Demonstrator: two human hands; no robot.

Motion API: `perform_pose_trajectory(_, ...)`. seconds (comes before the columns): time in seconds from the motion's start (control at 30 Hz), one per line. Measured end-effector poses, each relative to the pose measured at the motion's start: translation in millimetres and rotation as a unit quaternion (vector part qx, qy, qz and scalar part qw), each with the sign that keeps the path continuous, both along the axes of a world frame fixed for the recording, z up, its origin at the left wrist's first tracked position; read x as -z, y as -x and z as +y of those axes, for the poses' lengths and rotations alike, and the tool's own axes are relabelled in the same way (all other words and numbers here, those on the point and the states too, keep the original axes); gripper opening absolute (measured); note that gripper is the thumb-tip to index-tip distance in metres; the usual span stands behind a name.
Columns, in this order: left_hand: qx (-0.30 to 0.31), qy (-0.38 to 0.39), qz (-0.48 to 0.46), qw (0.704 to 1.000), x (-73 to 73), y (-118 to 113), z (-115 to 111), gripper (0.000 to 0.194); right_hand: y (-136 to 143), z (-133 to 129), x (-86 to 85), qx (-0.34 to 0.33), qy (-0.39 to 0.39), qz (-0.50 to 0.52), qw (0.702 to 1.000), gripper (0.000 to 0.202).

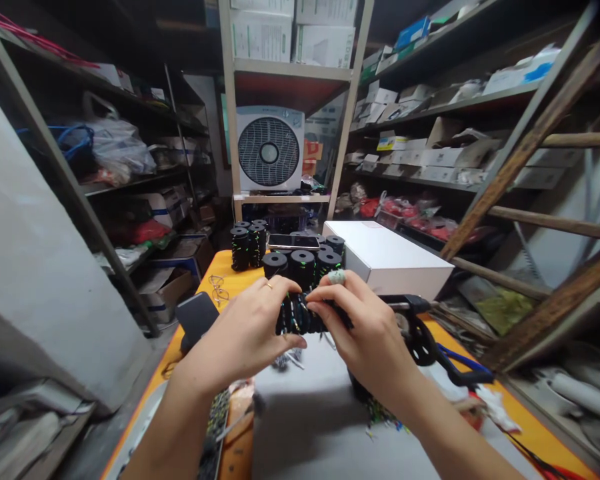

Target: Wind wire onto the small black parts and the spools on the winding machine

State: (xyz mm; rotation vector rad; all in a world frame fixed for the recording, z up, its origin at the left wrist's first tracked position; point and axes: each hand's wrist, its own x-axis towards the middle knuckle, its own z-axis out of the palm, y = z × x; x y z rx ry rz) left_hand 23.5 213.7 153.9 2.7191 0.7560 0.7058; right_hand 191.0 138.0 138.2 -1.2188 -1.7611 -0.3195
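Observation:
A black spool [294, 316], wound with dark cord that carries shiny bits, lies sideways in front of me. My left hand [253, 327] wraps round its left end, thumb below and fingers on top. At the spool's middle, my right hand [367, 327] has its thumb and index fingertips pinched together against the windings. Whatever lies between those fingertips is too small to make out. One right finger wears a pale green wrap [337, 277]. Just right of my right hand is a black hand-crank device [420, 337], partly hidden by that hand.
Several wound black spools [303, 263] stand behind my hands, with a phone [293, 242] lying on some. A white box [387, 257] is at the back right. A tray of small parts [220, 427] sits front left. Blue-handled pliers [465, 360] lie right. Shelves and a wooden ladder [525, 147] flank the table.

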Motion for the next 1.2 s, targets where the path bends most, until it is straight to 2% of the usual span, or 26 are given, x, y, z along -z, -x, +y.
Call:
perform_pose_trajectory(0.37, -0.002, 0.014, -0.007, 1.0, 0.1, -1, 1, 0.05, 0, 2, -0.5, -0.023, 0.016, -0.003, 1.0, 0.009)
perform_pose_trajectory(0.6, 0.013, -0.002, -0.015, 1.0, 0.5, -1, 2, 0.05, -6, 1, -4.0, -0.043, 0.001, -0.132, 0.99, 0.016)
perform_pose_trajectory(0.8, 0.027, -0.02, 0.001, 0.999, -1.5, 2, -1, 0.048, -9, 1, -4.7, -0.038, -0.018, -0.196, 0.98, 0.016)
perform_pose_trajectory(0.97, 0.023, -0.021, -0.012, 0.999, -0.8, 1, 0, 0.049, -9, -1, -6.5, -0.017, -0.03, -0.273, 0.961, 0.018)
perform_pose_trajectory(1.2, 0.023, -0.015, -0.012, 1.0, 0.2, 0, 0, 0.045, -4, -3, -16.8, 0.009, -0.069, -0.393, 0.917, 0.025)
